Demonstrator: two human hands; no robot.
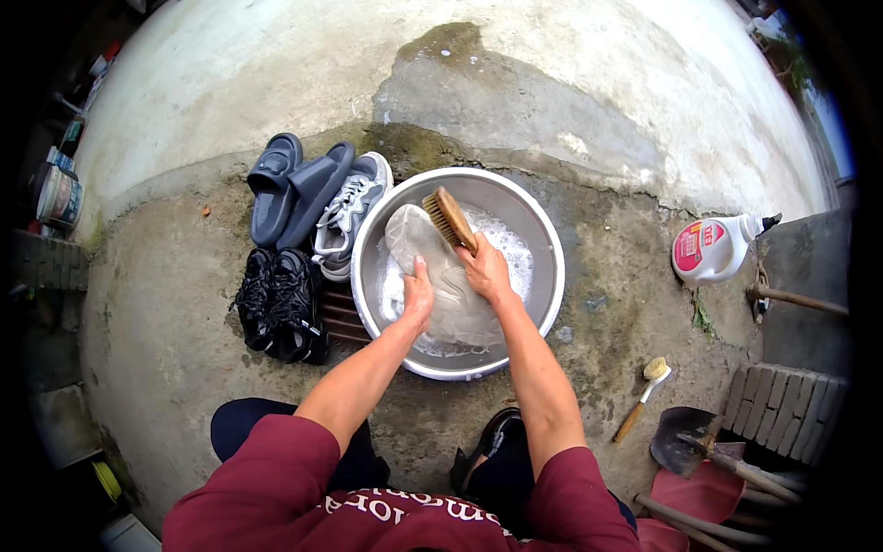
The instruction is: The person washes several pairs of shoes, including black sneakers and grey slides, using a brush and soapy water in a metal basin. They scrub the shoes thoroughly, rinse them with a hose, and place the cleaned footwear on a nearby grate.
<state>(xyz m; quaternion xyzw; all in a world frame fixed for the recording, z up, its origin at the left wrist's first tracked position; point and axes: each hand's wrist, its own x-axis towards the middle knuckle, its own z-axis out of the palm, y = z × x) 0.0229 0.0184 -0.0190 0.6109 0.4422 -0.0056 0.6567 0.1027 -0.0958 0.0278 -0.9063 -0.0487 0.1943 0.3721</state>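
A round metal basin point(550, 303) stands on the ground before me with white suds point(514, 252) in it. Across its inside lies a wet, pale grey-beige item point(412, 238) with a rounded far end; it looks like soft fabric, but its exact kind is unclear. My left hand point(417, 293) holds its left side, thumb on top and fingers hidden underneath. In my right hand point(487, 270) is the handle end of a wooden scrubbing brush point(452, 217). The brush is tilted, its bristles turned left beside the item; I cannot tell whether they touch it.
Left of the basin are grey slides point(274, 186), a grey-white sneaker point(352, 207) and black sneakers point(286, 303). To the right stand a detergent bottle point(714, 248) and, lying lower, a long-handled brush point(641, 400). Shovels point(686, 438) and grey bricks point(786, 407) occupy the lower right.
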